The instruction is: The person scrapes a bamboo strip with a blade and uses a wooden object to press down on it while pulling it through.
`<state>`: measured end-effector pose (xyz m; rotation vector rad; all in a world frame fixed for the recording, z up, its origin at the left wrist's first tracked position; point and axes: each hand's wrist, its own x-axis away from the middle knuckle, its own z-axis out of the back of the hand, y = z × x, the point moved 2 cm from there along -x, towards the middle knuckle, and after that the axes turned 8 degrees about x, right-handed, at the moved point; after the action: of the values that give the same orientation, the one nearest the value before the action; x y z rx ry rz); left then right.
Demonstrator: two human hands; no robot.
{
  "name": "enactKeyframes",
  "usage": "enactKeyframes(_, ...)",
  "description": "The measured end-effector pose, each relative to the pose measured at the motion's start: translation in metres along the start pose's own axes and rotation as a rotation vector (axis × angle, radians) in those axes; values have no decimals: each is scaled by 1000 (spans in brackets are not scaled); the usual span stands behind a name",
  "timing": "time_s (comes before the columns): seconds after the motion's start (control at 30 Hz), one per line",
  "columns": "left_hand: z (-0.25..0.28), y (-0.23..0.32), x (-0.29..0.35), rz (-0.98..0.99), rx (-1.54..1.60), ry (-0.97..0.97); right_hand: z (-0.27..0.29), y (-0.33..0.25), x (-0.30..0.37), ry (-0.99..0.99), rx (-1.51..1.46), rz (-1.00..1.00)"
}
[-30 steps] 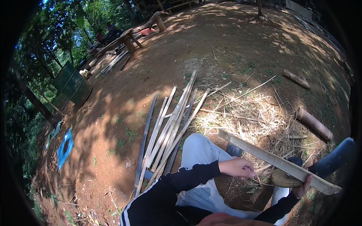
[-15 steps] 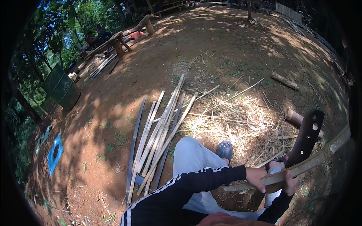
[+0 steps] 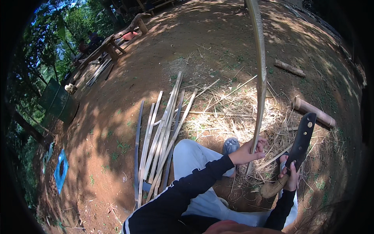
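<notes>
My left hand [image 3: 247, 151] is closed round the lower part of a long, pale bamboo strip [image 3: 260, 78], which stands nearly upright and runs out past the top edge. In my right hand [image 3: 290, 177] is a machete [image 3: 302, 136] with a broad dark blade pierced by several round holes. Its blade points up and away, and its curved wooden handle [image 3: 274, 186] slants down to the left. My right fingers wrap the place where blade and handle meet. Strip and machete are apart. Light shavings [image 3: 237, 117] cover the ground beyond my hands.
A bundle of split bamboo strips [image 3: 163, 128] lies left of my knee. Beyond the shavings are a thick bamboo piece [image 3: 313, 112] and a short log [image 3: 290, 68]. A blue sheet [image 3: 61, 167], a green drum [image 3: 58, 100] and a wooden bench [image 3: 93, 52] are at the left.
The bamboo strip has swung from a slant across both hands to nearly upright, in my left hand alone. My left hand has moved up and left; the right has shifted slightly left with the machete.
</notes>
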<state>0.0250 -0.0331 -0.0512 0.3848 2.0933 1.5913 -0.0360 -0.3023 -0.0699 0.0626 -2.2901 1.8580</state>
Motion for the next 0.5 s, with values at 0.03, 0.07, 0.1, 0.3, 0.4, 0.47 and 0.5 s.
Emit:
enactKeyframes(0.03, 8, 1, -1, -46, -25, 13, 9, 10, 0, 4, 22, -34)
enactKeyframes(0.07, 15, 3, -1, -92, -49, 27, 15, 22, 1, 7, 43, -67)
enactKeyframes(0.1, 20, 9, -2, -63, 28, 66, 19, 38, 2, 113, 36, -61)
enactKeyframes(0.3, 36, 37, 8, -361, 460, 278, 23, 77, 18, 92, -18, -236)
enactKeyframes(0.4, 23, 74, 11, -483, 597, 154, 23, 84, 21, 91, -54, -275)
enactKeyframes(0.47, 17, 86, 11, -520, 574, 126, 29, 82, 21, 124, -54, -273)
enactKeyframes(0.5, 14, 93, 13, -541, 571, 105, 31, 82, 23, 140, -59, -274)
